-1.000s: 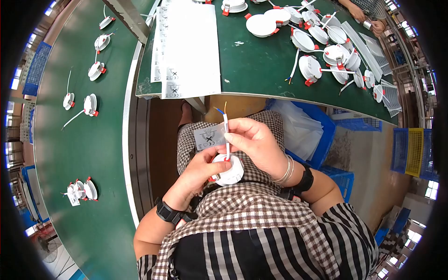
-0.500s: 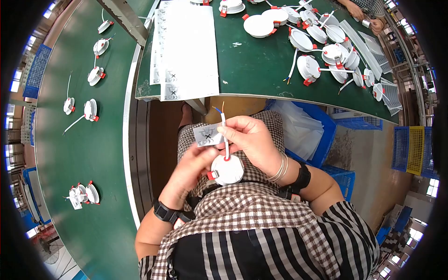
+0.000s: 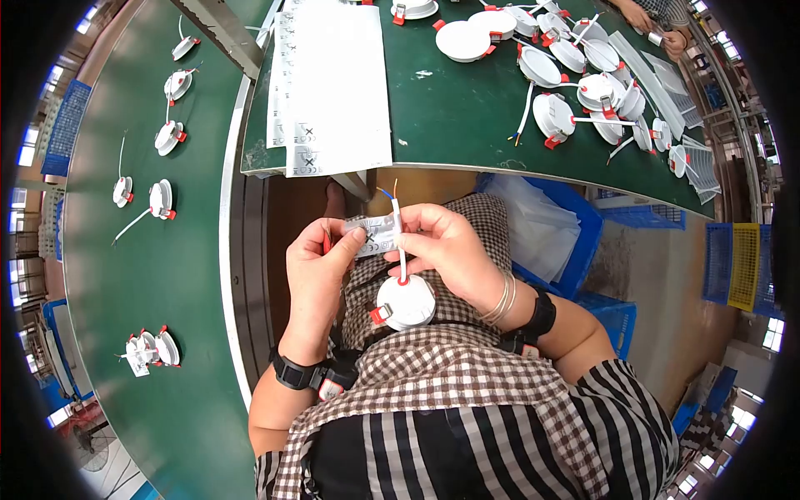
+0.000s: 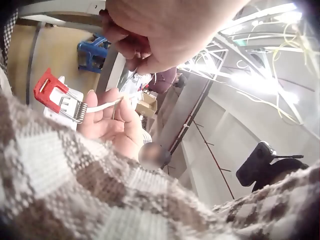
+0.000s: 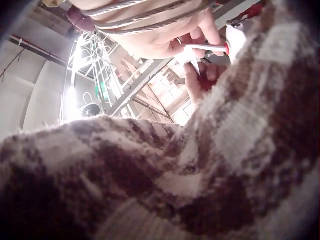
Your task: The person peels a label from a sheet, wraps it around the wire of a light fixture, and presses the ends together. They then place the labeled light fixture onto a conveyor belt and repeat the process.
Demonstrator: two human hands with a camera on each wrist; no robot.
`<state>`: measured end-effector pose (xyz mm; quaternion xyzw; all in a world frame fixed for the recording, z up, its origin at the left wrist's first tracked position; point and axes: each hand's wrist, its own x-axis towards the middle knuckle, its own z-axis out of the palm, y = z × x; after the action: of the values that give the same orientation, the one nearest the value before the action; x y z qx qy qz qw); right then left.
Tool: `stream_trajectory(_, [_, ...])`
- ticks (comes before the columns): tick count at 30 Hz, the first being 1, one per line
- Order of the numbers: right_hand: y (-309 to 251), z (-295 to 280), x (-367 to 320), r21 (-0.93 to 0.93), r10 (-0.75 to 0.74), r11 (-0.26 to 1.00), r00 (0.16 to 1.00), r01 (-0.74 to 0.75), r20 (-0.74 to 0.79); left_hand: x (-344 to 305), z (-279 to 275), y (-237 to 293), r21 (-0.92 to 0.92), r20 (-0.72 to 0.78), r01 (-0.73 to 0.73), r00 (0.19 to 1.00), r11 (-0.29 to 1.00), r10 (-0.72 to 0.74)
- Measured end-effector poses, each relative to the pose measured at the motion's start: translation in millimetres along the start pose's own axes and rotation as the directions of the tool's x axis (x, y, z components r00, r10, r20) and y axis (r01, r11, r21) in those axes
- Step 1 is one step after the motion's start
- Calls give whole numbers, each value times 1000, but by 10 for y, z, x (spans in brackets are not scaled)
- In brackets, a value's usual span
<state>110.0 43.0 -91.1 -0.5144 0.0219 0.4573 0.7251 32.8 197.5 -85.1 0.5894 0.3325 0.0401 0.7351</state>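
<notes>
In the head view the right hand (image 3: pixel 454 254) pinches a white cable (image 3: pixel 403 265) that rises from a round white lamp (image 3: pixel 406 302), with bare blue and brown wire ends at its top. A silvery printed label (image 3: pixel 377 236) stands out leftward from the cable. The left hand (image 3: pixel 318 265) pinches the label's left part between thumb and fingers. The lamp hangs below the hands, over the lap, a red-tipped spring clip on its left. The left wrist view shows that red clip (image 4: pixel 46 90) close up, beside the right hand's fingers. The right wrist view shows the cable (image 5: pixel 205 47) between fingers.
Label sheets (image 3: pixel 337 92) lie on the green table (image 3: pixel 450 125) ahead, with many round lamps (image 3: pixel 553 117) to their right. More lamps (image 3: pixel 161 198) sit on the green surface at the left. A blue bin (image 3: pixel 583 242) with white bags stands below the table. Another person's hands (image 3: pixel 637 18) show top right.
The left hand has let go of the lamp and moved up to pinch the label's left part. The right hand still holds the cable, a little further left than before.
</notes>
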Motion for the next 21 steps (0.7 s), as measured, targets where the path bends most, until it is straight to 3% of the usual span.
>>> stream_trajectory(7, [50, 15, 25, -18, -62, 998, 995, 61, -79, -23, 19, 24, 57, 5, -26, 1000, 998, 25])
stream_trajectory(12, [5, -2, 31, -59, -59, 997, 996, 54, -74, -54, 75, 52, 179, -9, -149, 988, 972, 153])
stream_trajectory(14, [24, 6, 24, -55, -59, 997, 996, 55, -73, -55, 89, 108, 181, -20, -122, 992, 976, 127])
stream_trajectory(16, [81, 13, 24, -41, -159, 987, 985, 157, -63, -40, 79, 124, 182, -32, -98, 994, 978, 106])
stream_trajectory(21, [39, -68, -7, -36, -149, 988, 988, 148, -28, -18, 99, 86, 174, -5, -81, 996, 981, 84])
